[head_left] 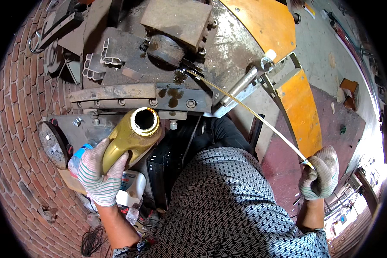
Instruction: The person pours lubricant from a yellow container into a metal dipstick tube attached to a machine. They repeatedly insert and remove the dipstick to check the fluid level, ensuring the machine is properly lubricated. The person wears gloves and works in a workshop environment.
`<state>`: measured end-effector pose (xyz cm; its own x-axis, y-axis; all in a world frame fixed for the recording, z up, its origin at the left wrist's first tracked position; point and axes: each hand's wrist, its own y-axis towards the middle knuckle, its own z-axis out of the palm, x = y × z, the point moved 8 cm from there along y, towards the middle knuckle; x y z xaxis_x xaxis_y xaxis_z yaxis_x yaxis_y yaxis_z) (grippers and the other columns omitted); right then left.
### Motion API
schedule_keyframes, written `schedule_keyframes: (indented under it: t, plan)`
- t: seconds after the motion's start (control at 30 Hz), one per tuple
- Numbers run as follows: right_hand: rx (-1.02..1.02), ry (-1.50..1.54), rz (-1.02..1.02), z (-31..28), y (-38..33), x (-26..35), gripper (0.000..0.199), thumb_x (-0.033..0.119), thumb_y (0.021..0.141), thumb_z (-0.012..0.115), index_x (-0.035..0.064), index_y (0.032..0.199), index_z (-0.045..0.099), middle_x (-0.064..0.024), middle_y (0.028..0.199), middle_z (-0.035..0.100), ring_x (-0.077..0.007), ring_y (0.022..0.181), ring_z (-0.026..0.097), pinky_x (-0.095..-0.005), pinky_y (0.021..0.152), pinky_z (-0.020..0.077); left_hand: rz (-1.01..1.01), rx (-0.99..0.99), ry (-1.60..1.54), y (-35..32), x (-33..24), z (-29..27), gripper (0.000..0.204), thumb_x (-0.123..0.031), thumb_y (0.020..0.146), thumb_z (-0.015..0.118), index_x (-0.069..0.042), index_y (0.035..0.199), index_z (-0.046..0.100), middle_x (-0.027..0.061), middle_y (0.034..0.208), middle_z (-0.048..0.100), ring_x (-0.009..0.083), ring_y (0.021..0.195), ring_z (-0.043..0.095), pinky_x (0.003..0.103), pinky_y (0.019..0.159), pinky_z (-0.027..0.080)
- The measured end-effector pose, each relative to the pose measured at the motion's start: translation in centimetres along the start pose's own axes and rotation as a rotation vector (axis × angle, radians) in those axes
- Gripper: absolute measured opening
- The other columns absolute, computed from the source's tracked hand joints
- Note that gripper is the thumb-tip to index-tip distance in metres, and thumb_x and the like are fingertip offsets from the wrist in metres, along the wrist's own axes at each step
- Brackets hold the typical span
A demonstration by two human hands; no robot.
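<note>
A greasy steel machine bed (116,38) spreads across the upper part of the view, its top scuffed grey and brown, with a curving brick wall (17,142) on the left and a concrete floor (316,64) on the right, where a maroon patch (284,172) lies beyond orange-yellow panels (303,109) with bolted, rounded edges. A heavy rectangular steel block (176,19) sits on the bed above a dark, rounded metal part (165,49), and wet, dark oil stains (174,98) blot the steel bar (116,95) along the near edge. To the left lie two pale aluminium profile offcuts (110,53), hollow and stepped in section; lower down, a round tray (51,144) stands by the wall, and a white plastic jug (135,187) is partly hidden beneath the left arm. The gold plastic bottle (124,142) is smooth and glossy, its wide round mouth uncapped and smeared brown at the rim — it is held in front of the bed's near edge, left of the patterned shirt. The left hand (101,172), in a white knit glove with green stripes, grips the bottle's lower body, thumb and fingers spread around it. The right hand (320,174), gloved alike, is out to the side, closed in a fist around the end of a long, thin rod (245,109) — this slants up and leftward across the bed, its far tip near the rounded part.
</note>
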<state>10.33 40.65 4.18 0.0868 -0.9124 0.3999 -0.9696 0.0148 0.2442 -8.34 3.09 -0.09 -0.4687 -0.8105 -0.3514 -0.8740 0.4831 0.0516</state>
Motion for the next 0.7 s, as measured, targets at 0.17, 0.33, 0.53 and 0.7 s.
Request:
schedule_keyframes:
  t: [0.17, 0.33, 0.53, 0.7]
  plan:
    - [0.012, 0.014, -0.001, 0.0, 0.0, 0.0, 0.015, 0.012, 0.100, 0.059, -0.0033, 0.103, 0.061, -0.0150, 0.076, 0.059, -0.0295, 0.064, 0.057, -0.0420, 0.061, 0.0461, 0.017, -0.012, -0.011, 0.2, -0.3, 0.1, 0.044, -0.013, 0.073, 0.090, 0.000, 0.111, 0.071, 0.0131, 0.099, 0.074, 0.0265, 0.085, 0.069, 0.035, 0.081, 0.054]
    - [0.009, -0.008, -0.014, -0.3, -0.1, 0.0, 0.016, 0.013, 0.100, 0.060, -0.0030, 0.103, 0.061, -0.0150, 0.077, 0.059, -0.0297, 0.064, 0.057, -0.0424, 0.060, 0.0460, -0.007, -0.009, -0.027, 0.3, -0.2, 0.1, 0.044, -0.012, 0.072, 0.090, 0.000, 0.111, 0.072, 0.0128, 0.098, 0.074, 0.0266, 0.084, 0.069, 0.035, 0.081, 0.054]
    - [0.035, -0.029, -0.021, 0.0, -0.1, 0.2, 0.018, 0.016, 0.101, 0.059, -0.0024, 0.102, 0.061, -0.0147, 0.077, 0.059, -0.0297, 0.064, 0.057, -0.0424, 0.061, 0.0462, 0.006, -0.024, -0.023, 0.2, -0.2, 0.1, 0.045, -0.013, 0.072, 0.091, -0.001, 0.111, 0.072, 0.0125, 0.097, 0.074, 0.0263, 0.085, 0.069, 0.035, 0.081, 0.053]
    - [0.034, 0.004, 0.035, -0.2, -1.4, -0.4, 0.018, 0.016, 0.102, 0.058, -0.0017, 0.103, 0.060, -0.0143, 0.078, 0.059, -0.0288, 0.064, 0.057, -0.0419, 0.060, 0.0458, 0.000, -0.015, 0.006, 0.0, -0.2, 0.0, 0.046, -0.016, 0.072, 0.091, -0.002, 0.111, 0.072, 0.0118, 0.098, 0.074, 0.0262, 0.086, 0.069, 0.036, 0.082, 0.053]
